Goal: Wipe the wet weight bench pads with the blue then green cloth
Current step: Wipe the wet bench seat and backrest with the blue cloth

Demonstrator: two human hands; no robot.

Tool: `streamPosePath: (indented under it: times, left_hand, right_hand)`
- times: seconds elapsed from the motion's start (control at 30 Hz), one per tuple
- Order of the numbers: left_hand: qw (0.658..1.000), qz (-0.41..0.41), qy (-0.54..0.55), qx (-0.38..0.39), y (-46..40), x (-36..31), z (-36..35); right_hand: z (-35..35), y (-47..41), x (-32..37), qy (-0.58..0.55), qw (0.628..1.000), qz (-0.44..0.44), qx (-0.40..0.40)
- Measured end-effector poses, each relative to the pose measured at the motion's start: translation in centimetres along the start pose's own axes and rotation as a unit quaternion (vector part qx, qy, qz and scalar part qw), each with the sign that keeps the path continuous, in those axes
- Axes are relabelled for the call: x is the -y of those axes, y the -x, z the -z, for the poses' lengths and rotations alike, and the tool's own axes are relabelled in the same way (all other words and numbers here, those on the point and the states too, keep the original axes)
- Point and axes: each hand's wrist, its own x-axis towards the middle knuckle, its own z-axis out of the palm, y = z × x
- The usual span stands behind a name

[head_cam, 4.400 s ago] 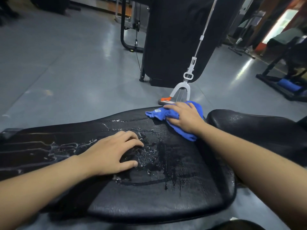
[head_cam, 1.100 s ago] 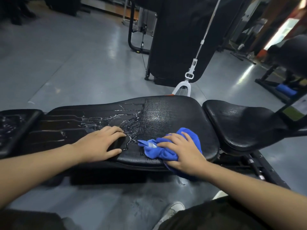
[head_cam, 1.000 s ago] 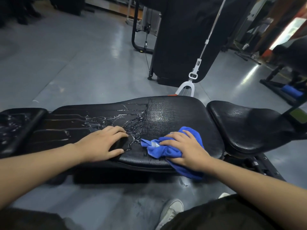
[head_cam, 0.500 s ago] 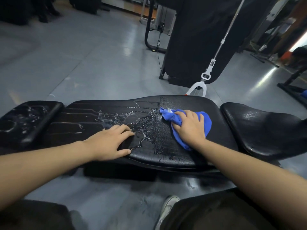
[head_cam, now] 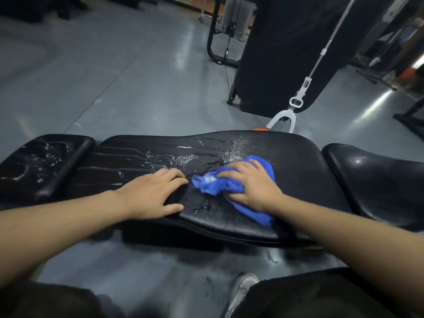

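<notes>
A black weight bench lies across the view: a long middle pad (head_cam: 291, 161), a small pad (head_cam: 34, 166) at the left and a seat pad (head_cam: 376, 180) at the right. Water streaks and droplets cover the small left pad and the left half of the long pad. My right hand (head_cam: 250, 184) presses a bunched blue cloth (head_cam: 220, 184) onto the long pad near its front edge. My left hand (head_cam: 153, 191) rests flat on the pad just left of the cloth, fingers spread, holding nothing. No green cloth is in view.
A mop with a white head frame (head_cam: 284, 118) and long handle leans behind the bench. A large black machine (head_cam: 286, 47) stands behind it on the grey floor. My shoe (head_cam: 241, 288) and dark trouser legs are below the bench.
My right hand has swept the blue cloth from the far middle of the long pad toward me and leftward, close to my left hand. My left hand has stayed on the pad.
</notes>
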Motion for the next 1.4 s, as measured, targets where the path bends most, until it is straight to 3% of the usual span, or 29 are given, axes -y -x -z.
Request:
streamPosePath:
  times: [0.17, 0.23, 0.57, 0.77, 0.87, 1.03, 1.13, 1.23, 1.4]
  left_hand:
    - [1.000, 0.021, 0.003, 0.006, 0.6, 1.6, 0.0]
    - [1.000, 0.028, 0.004, 0.008, 0.9, 1.9, 0.0]
    - [0.999, 0.047, 0.001, 0.007, 2.5, 2.2, 0.1]
    - [0.999, 0.047, 0.011, 0.003, 2.5, 2.6, 0.0]
    - [0.999, 0.044, 0.017, -0.003, 2.5, 2.8, -0.1]
    - [0.999, 0.041, 0.016, 0.004, 2.7, 3.2, -0.1]
    - [0.998, 0.054, 0.026, 0.008, 2.2, 3.8, 0.3]
    - [0.998, 0.061, 0.016, 0.010, 1.6, 4.1, 0.4]
    - [0.998, 0.062, 0.011, 0.009, 1.1, 3.9, 0.2]
  right_hand:
    - [-0.8, -5.7, -1.7, 0.038, 0.988, -0.141, -0.043]
    - [-1.0, -6.0, -1.6, 0.037, 0.985, -0.161, -0.057]
    - [-0.3, 2.4, 6.1, -0.056, 0.998, 0.001, 0.009]
    - [-1.2, 0.1, 3.7, -0.021, 0.999, 0.044, -0.003]
    - [-1.4, -4.0, 0.7, 0.004, 1.000, -0.010, -0.014]
    - [-1.4, -11.0, -3.3, 0.050, 0.983, -0.172, -0.029]
    - [-1.7, -11.7, -3.1, 0.073, 0.975, -0.207, -0.040]
    - [-1.1, -9.9, -2.0, 0.064, 0.981, -0.180, -0.026]
    - [-0.2, -5.2, -0.5, 0.036, 0.999, -0.027, 0.016]
